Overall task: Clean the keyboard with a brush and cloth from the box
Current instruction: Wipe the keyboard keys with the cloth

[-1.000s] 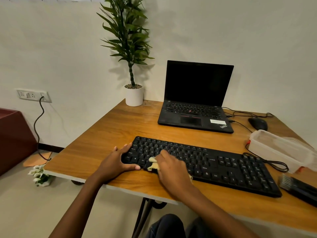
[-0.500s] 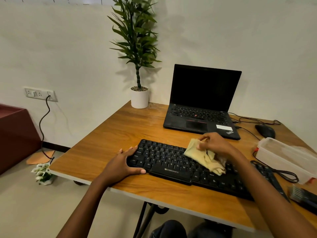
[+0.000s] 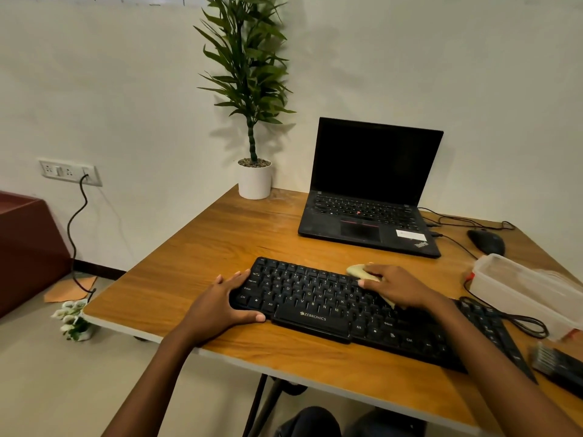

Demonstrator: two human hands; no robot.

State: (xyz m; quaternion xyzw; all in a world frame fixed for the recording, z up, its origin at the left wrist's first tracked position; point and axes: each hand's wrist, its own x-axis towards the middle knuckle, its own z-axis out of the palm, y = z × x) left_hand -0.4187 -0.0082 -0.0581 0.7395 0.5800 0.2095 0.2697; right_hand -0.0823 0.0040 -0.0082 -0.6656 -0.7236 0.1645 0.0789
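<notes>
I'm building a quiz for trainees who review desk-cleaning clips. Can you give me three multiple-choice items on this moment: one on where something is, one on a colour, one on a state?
1. Where does the left hand rest?
A. On the keyboard's left end
B. On the laptop
C. Inside the plastic box

2. What colour is the cloth?
A. Bright blue
B. Pale yellow
C. Black

3. What state is the laptop in?
A. Lid closed
B. Open, screen lit
C. Open, screen dark

Answers:
1. A: the left hand's grip wraps the left edge of the keyboard, thumb along the front.
2. B: pale yellow fabric pokes out from under the right hand, which presses it on the upper key rows.
3. C: the lid stands up and the display is plain black.
</notes>
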